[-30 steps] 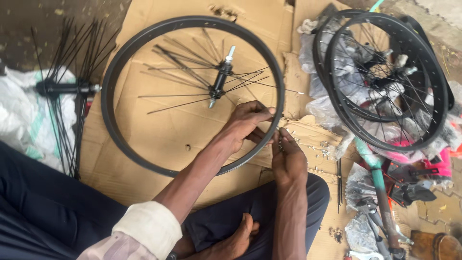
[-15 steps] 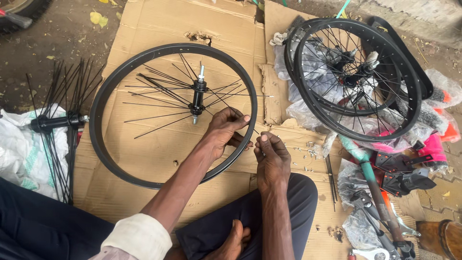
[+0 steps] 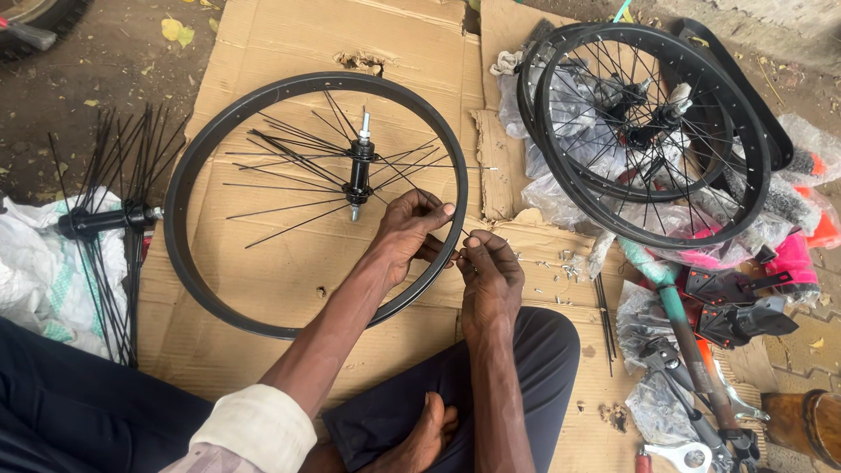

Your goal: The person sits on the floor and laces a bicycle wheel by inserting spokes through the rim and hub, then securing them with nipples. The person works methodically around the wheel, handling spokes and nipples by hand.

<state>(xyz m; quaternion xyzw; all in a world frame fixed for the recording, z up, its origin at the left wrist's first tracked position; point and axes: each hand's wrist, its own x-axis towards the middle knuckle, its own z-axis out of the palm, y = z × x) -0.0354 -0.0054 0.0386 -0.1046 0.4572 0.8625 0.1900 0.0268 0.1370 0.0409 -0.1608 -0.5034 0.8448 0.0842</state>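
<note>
A black bicycle rim (image 3: 206, 166) lies flat on cardboard (image 3: 289, 52), with a hub (image 3: 358, 171) in its middle and several loose spokes (image 3: 280, 149) fanning out from it. My left hand (image 3: 412, 226) grips the rim's near right edge and pinches a spoke there. My right hand (image 3: 489, 267) is just outside the same spot on the rim, fingertips closed on something small that I cannot make out. Both hands almost touch each other.
Two finished black wheels (image 3: 648, 131) lean at the upper right over plastic wrap. A second hub with spokes (image 3: 105, 219) lies at the left on a white sack. Small nipples (image 3: 561, 263) are scattered on the cardboard. Frame parts and tools (image 3: 701, 350) crowd the right.
The view has shifted, so the rim and hands sit a little lower and more central. Both hands stay at the same spot on the rim's right edge, fingers slightly reworked.
</note>
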